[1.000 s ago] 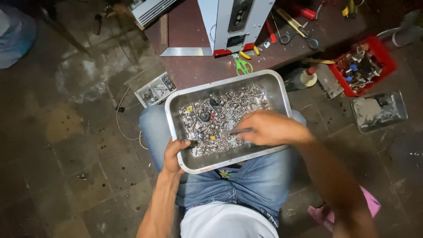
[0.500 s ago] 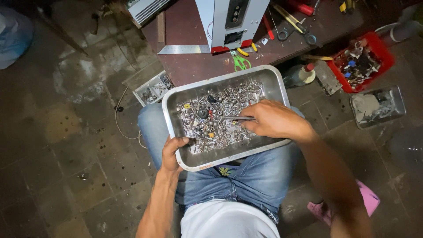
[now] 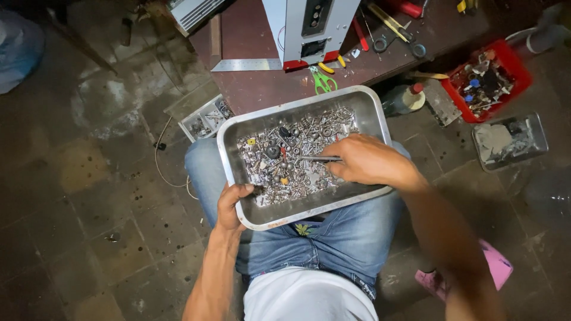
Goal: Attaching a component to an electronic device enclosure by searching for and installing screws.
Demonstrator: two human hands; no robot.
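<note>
Screws, nuts and other small metal bits (image 3: pixel 297 154) fill the metal tray (image 3: pixel 375 116) that rests on my lap, across my jeans (image 3: pixel 339 238).

From the head camera, looking straight down: my left hand (image 3: pixel 232 205) grips the tray's near left corner, thumb hooked over the rim and lying inside against the hardware, the other fingers curled underneath out of sight. That hand is closed firmly on the rim.

My right hand (image 3: pixel 369 160) hovers over the right half of the tray, fingers pinched together around a thin metal tool (image 3: pixel 318 159), most likely tweezers. Its tip points left into the pile, just at the middle of the heap. Whether the tip has actually caught a piece I cannot tell; it is too small to make out.

Among the grey bits lie a few yellow pieces and a dark round one near the centre.

Beyond the tray stands a low reddish workbench (image 3: pixel 262 89) carrying a white machine housing (image 3: pixel 309 30), green-handled scissors (image 3: pixel 321 80), a steel square (image 3: pixel 244 64) and pliers. To the right, on the floor, sit a red bin of mixed parts (image 3: pixel 491 80) and a clear plastic box (image 3: pixel 511 139). A small compartment box (image 3: pixel 205 122) lies left of the tray, near my knee. A pink slipper (image 3: pixel 496 267) shows under my right arm.
</note>
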